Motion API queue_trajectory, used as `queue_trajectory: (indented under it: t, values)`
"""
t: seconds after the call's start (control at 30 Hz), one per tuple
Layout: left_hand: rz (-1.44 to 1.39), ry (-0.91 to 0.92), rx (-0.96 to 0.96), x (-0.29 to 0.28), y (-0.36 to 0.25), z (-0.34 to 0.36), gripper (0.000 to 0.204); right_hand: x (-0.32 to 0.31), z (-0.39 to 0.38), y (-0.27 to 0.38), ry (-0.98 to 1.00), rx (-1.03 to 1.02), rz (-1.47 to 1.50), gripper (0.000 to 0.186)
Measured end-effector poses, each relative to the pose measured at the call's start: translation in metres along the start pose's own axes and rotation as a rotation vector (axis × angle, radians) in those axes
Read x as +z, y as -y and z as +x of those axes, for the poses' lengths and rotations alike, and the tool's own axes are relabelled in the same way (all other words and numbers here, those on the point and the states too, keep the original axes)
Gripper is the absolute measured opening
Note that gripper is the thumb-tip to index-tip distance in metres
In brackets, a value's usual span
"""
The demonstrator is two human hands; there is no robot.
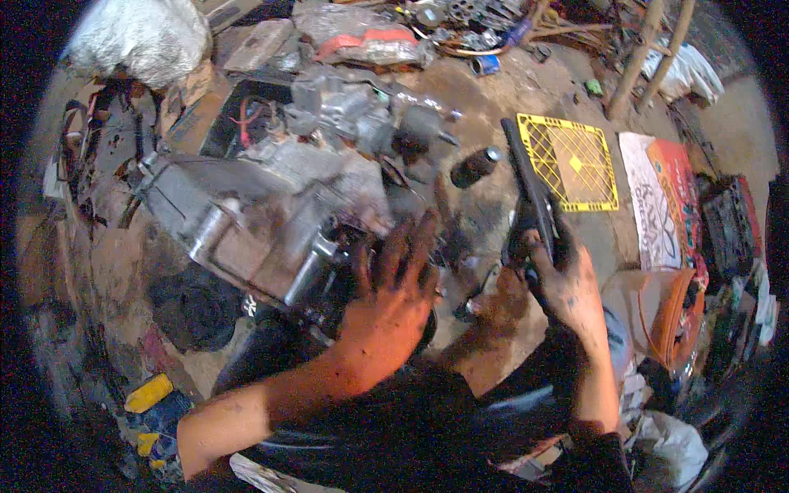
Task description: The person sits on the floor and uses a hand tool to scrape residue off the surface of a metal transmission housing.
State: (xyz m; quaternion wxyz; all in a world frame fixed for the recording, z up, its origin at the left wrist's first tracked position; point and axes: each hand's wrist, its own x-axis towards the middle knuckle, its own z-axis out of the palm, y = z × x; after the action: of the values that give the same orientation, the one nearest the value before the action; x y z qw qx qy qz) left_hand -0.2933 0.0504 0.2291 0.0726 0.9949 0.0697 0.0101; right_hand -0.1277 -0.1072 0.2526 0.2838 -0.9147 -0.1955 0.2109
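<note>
The left hand (pixel 394 283) is spread, palm down and fingers fanned a little apart, with no object in its grasp. It lies over the dark near end of a large grey metal casing (pixel 263 238); whether the fingertips touch it is hard to tell, as that patch is dark and blurred. The right hand (pixel 563 279) is closed around the lower end of a long dark tool (pixel 534 185) — its shaft points up and slightly left, away from the person.

The casing sits on the ground to the left, tilted, with more grey metal parts (pixel 337 107) beyond it. Between the casing and the tool, a dark cylinder (pixel 474 168) with a shiny end rests on the dirt floor (pixel 485 99). Just right of the tool lies a yellow plastic grid (pixel 575 163) — then a white and red banner (pixel 662 197).
</note>
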Motion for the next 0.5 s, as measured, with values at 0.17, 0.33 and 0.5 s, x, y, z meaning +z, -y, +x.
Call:
queue_trajectory:
  t: [0.17,0.33,0.5]
  values:
    - [-0.099,-0.12,0.021,0.007,0.001,0.0,0.033,0.018,0.013,-0.091,0.347,-0.339,-0.504,0.018]
    - [-0.255,-0.287,0.153,0.003,0.006,0.006,0.015,0.12,0.022,-0.171,0.384,-0.46,-0.616,0.022]
    - [-0.351,-0.475,0.19,0.002,-0.001,0.013,0.012,0.216,0.04,-0.272,0.345,-0.466,-0.607,0.023]
